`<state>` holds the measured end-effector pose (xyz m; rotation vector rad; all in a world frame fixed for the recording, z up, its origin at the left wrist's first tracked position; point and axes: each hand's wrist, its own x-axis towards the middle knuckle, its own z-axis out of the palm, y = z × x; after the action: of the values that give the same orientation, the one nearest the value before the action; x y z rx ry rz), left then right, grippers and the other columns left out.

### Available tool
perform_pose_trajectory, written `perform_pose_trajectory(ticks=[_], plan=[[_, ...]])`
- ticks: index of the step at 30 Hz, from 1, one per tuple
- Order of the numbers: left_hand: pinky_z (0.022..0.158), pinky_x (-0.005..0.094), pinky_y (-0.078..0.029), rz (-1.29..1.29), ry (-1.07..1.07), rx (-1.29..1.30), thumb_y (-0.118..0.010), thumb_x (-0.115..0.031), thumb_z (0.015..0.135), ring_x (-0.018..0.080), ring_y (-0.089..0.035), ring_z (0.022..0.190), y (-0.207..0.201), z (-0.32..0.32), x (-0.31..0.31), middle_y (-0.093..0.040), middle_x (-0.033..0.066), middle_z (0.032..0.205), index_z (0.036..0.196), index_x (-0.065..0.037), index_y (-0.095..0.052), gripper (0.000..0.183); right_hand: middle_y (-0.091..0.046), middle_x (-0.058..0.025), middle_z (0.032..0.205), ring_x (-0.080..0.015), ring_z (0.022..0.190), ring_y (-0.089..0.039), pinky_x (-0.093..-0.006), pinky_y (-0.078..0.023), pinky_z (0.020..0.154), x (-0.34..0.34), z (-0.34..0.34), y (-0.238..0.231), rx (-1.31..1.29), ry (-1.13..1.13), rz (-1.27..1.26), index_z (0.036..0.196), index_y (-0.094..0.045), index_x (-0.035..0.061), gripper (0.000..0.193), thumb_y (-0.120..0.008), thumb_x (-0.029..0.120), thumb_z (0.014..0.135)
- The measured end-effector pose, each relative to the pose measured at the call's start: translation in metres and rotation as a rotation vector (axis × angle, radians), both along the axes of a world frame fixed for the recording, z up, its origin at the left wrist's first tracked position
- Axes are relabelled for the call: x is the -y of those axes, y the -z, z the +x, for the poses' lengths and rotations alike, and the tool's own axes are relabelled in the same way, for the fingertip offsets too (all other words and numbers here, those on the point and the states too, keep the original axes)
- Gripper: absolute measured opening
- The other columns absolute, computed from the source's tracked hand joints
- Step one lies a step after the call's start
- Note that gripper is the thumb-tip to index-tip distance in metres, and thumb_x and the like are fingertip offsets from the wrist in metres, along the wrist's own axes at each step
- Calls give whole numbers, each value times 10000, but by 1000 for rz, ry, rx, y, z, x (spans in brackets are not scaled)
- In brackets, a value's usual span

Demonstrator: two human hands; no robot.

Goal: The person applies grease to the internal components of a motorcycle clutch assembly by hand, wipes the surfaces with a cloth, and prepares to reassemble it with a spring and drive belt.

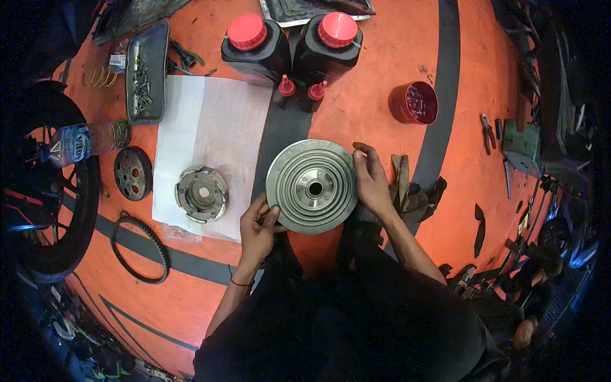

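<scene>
1. Nearest, by the white sheet (216, 127), the left hand (256, 228) pinches the rim of the ringed metal disc (307, 183).
2. Right of the sheet, the disc is best steadied level from both edges.
3. The right hand (372, 178) bends its fingers at the rim's side away from the sheet (pinching, I cannot tell).
4. The disc's ringed face points upward; round, it shows no long axis.

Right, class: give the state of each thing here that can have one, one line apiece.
Ridged metal disc: gripped at its rim by left hand and right hand
Black jugs: both capped
Red cup: open, small pieces inside
Black tray: open, holding small parts
Toothed belt: loose, lying in a loop
Clear bottle: labelled; fill level unclear
Round metal part: resting on white sheet
</scene>
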<state>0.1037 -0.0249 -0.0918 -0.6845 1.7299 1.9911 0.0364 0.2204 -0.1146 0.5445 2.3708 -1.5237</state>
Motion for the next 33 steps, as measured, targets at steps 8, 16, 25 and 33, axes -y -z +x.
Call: perform_pose_trajectory(ticks=[8,16,25,33], plan=[[712,305,-627,50,-1,94,-533,-62,987,175,-674,987,13,-7,10,-671,97,1178,1392,-12,-473,413,-669,-143,974,-151,835,-592,-311,-477,799,-6,3,-10,19,-79,-98,1336,-463,15,394,-477,269,1035],[752,372,-629,218,-17,176,-521,-53,983,196,-675,975,24,-6,18,-660,106,1153,1351,-6,-493,373,-625,-148,1102,-247,993,-614,-371,-468,927,-1,-13,-73,-59,-460,464,1264,-536,34,390,-602,270,961],[749,386,-619,261,-17,232,-578,-87,962,200,-672,985,25,-9,25,-674,107,1124,1249,-14,-568,297,-679,-258,826,-448,820,-665,-529,-518,757,40,-19,-77,170,-1181,424,1206,-533,-36,608,-541,509,936],[757,374,-603,333,-11,226,-558,-139,984,189,-645,1028,20,-9,27,-657,84,1156,1301,-57,-560,328,-690,-251,817,-375,842,-691,-465,-523,810,81,-45,-65,522,-1386,507,853,-696,-52,850,-400,744,892]])
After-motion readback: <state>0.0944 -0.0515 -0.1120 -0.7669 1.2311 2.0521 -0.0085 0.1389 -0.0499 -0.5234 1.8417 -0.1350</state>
